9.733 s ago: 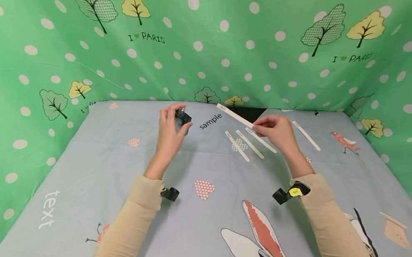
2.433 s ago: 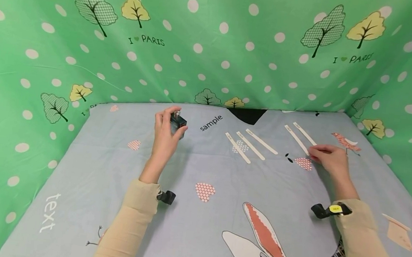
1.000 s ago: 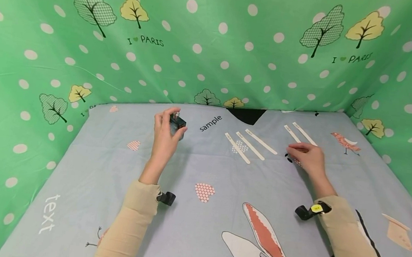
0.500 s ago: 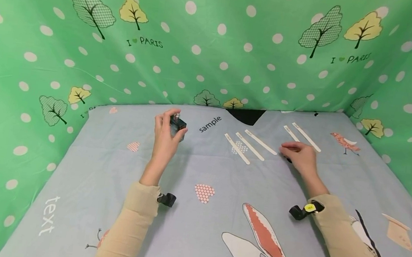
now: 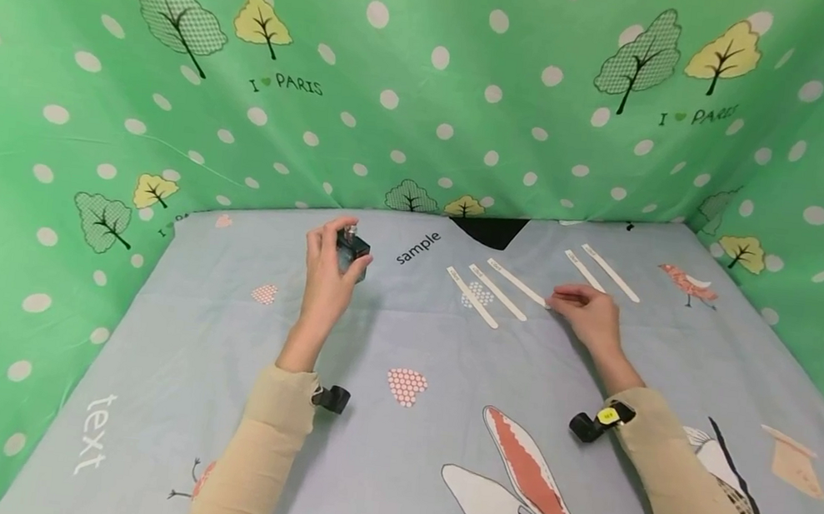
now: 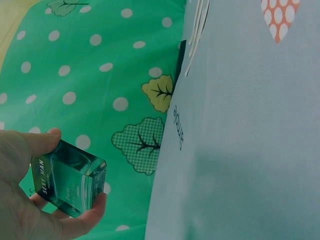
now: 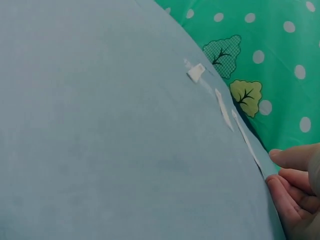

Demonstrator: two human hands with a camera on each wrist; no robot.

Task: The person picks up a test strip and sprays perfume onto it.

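Note:
My left hand (image 5: 325, 277) holds a small dark teal glass perfume bottle (image 5: 356, 246) upright above the table, fingers and thumb round its sides. In the left wrist view the bottle (image 6: 70, 177) shows a "SEXY MAN" label, and a finger lies near its top. My right hand (image 5: 592, 316) is low over the table, fingertips right at the near end of a white paper test strip (image 5: 518, 283). The right wrist view shows a gap between thumb and fingers, with that strip (image 7: 247, 142) lying flat beyond them. Two similar strips, one a strip (image 5: 472, 297), lie left of it.
Two more white strips, one a strip (image 5: 610, 273), lie side by side on the right, behind my right hand. A grey-blue printed cloth (image 5: 392, 448) covers the table. Green polka-dot fabric (image 5: 418, 57) hangs along the back and sides.
The strip my right hand held aloft earlier now lies beside the right-hand one. The empty right hand has moved left to the third strip. My left hand keeps the bottle, nearly still.

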